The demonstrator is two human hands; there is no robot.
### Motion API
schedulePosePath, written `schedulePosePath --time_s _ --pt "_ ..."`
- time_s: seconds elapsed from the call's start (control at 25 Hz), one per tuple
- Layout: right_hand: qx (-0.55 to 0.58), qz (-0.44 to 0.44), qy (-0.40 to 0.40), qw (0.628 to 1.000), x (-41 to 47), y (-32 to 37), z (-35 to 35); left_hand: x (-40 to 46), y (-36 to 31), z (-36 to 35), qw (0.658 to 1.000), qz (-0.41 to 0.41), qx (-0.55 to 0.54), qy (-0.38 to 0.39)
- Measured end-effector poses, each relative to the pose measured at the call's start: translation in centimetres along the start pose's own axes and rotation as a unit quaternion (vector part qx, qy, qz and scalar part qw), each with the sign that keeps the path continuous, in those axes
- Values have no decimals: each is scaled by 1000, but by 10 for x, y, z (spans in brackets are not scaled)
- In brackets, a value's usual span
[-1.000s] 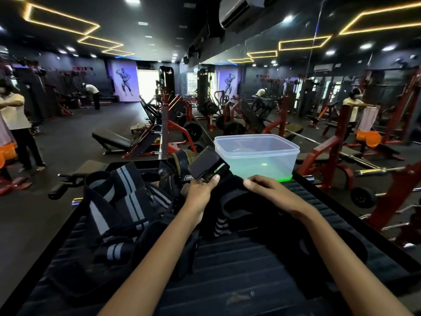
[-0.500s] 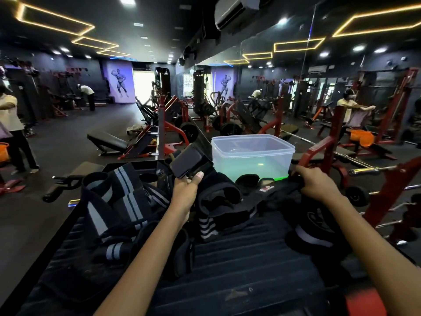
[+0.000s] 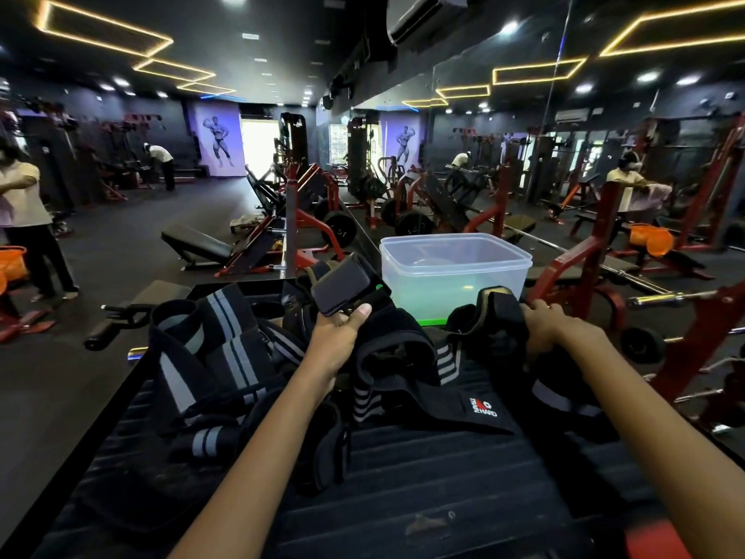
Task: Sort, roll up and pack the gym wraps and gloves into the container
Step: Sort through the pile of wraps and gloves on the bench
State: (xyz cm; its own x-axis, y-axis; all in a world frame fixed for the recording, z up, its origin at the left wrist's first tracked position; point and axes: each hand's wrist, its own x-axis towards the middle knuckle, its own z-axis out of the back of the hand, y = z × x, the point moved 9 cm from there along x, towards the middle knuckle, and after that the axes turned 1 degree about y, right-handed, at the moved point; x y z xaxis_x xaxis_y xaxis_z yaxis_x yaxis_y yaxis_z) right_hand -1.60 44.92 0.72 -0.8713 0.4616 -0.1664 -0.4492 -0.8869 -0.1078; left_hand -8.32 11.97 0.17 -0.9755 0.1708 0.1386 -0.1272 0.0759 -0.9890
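Note:
A clear plastic container (image 3: 455, 268) stands empty at the far end of a black ribbed bench top (image 3: 423, 490). A heap of black wraps with grey stripes (image 3: 217, 357) lies on the left half. My left hand (image 3: 338, 340) grips a black padded strap end (image 3: 342, 282) just left of the container. My right hand (image 3: 548, 328) grips a black glove with tan trim (image 3: 496, 312) in front of the container's right corner. A black strap with a white logo (image 3: 455, 405) stretches between my arms.
Red weight machines (image 3: 580, 268) and a barbell (image 3: 665, 296) stand right of the bench, another bench (image 3: 197, 246) lies ahead on the left. A person (image 3: 28, 219) stands at the far left beside an orange bucket (image 3: 12, 264). A mirror wall runs along the right.
My right hand swung out to the right and now holds the glove near the container's corner. The logo strap has been pulled flat between my arms. My left hand kept its grip and lifted slightly.

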Motion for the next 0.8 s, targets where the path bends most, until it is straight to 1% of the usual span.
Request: schedulePosePath --time_s 0.04,0.08,0.16,0.2,0.24,0.28,0.36,0.4,0.44,0.48,0.56,0.6,0.64,0.72,0.8 --pt "-2 -1 7 1000 -5 7 4 1 1 1 1000 -1 4 -2" --pt "12 9 -4 1000 -12 15 15 0 0 1 1000 -1 9 0" --pt "39 77 -65 994 -29 41 45 0 2 1 1000 1 12 4" --pt "31 125 -106 986 -37 59 58 0 1 1 1000 0 13 3" --pt "-6 175 -140 975 -45 81 65 -1 0 1 1000 0 15 6" --pt "-68 217 -157 961 -48 102 58 -2 0 0 1000 -1 19 8" --pt "-180 255 -156 937 -43 132 24 -4 -1 -1 1000 -7 25 14" --pt "-203 250 -156 934 -38 136 10 -6 -2 -2 1000 -7 24 17" --pt "-213 235 -174 932 -30 133 -1 -9 -4 -5 1000 -2 17 23" --pt "-212 224 -209 928 -25 127 -3 -11 -5 -8 999 1 8 32" --pt "-191 220 -306 907 -18 112 5 -15 -9 -11 999 6 -6 41" --pt "-190 193 -329 904 -13 99 7 -16 -11 -12 999 2 -12 42" --pt "-186 152 -311 919 -5 83 7 -17 -12 -12 999 -2 -20 40" --pt "-195 76 -233 950 9 55 -5 -16 -12 -8 999 -5 -22 25" --pt "-178 66 -204 960 9 47 -11 -13 -10 -4 1000 -1 -7 8"
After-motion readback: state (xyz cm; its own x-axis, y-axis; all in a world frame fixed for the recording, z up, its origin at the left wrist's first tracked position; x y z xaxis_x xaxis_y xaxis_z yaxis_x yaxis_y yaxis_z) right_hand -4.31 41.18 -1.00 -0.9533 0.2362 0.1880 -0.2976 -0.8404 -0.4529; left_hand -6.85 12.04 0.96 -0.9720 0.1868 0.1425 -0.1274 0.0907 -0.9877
